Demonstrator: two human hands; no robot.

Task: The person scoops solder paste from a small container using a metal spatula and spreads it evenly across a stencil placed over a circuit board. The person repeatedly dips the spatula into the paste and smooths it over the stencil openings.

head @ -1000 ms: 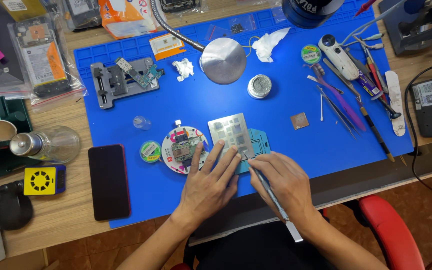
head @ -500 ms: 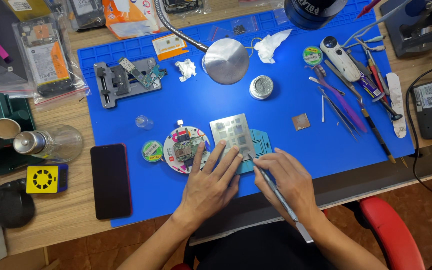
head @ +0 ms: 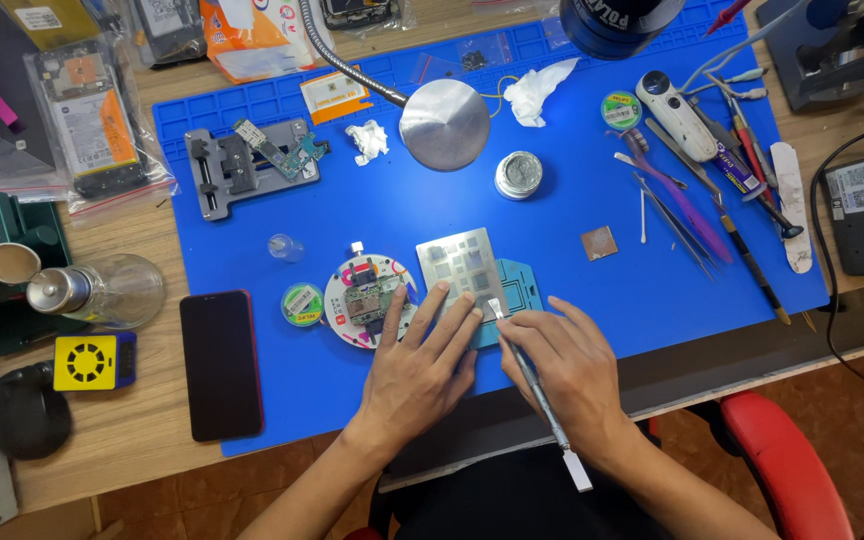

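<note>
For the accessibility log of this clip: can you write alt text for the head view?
Seen from above, a left hand presses a square metal stencil flat on a blue work mat, while the right hand holds a thin metal tool with its tip at the stencil's edge. A round board holder, tweezers and a dark phone lie around.

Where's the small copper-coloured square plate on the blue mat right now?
In the head view, the copper square plate lies flat on the blue mat, right of the metal stencil, below the round tin and left of the tweezers.
</note>
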